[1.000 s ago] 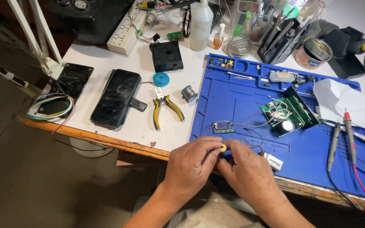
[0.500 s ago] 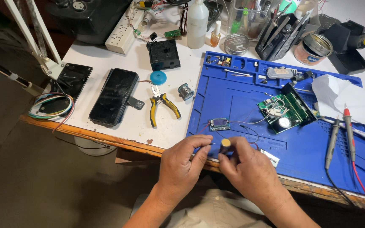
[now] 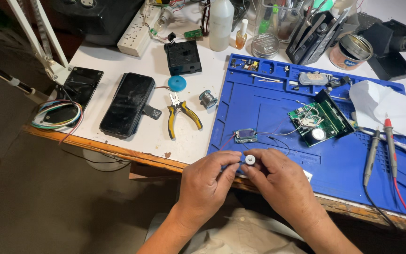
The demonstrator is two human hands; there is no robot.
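We see our two hands meeting at the near edge of the surface [image 3: 132,141], over the front rim of the blue work mat [image 3: 344,164]. The left hand [image 3: 207,181] has its fingers drawn together, pinching thin wires at the side of a small round white part [image 3: 250,160]; the right hand [image 3: 280,181] grips that same part between thumb and forefinger, so the part sits between the two hands, just above the mat's near edge. Red and dark wires run from there to a little blue display module [image 3: 245,135] lying on the mat just beyond our fingers. Farther right on the mat lies a green circuit board [image 3: 316,123] partly in a black casing, with a tangle of fine wires on it. The mat's far rim is divided into shallow compartments [image 3: 259,68] holding tiny parts and screws, too small for us to name. Behind the mat stand an open tin can [image 3: 350,51], its contents not clear, a small round closed tin [image 3: 265,45], a white plastic bottle [image 3: 222,23], and a clear holder [image 3: 285,19] crowded with tools. Left of the mat lie yellow-handled pliers [image 3: 182,115], a dark phone [image 3: 128,104] face up, and a coil of coloured wire [image 3: 56,114]. Two meter probes [image 3: 379,141] rest at the mat's right side, beside crumpled white paper [image 3: 386,110].
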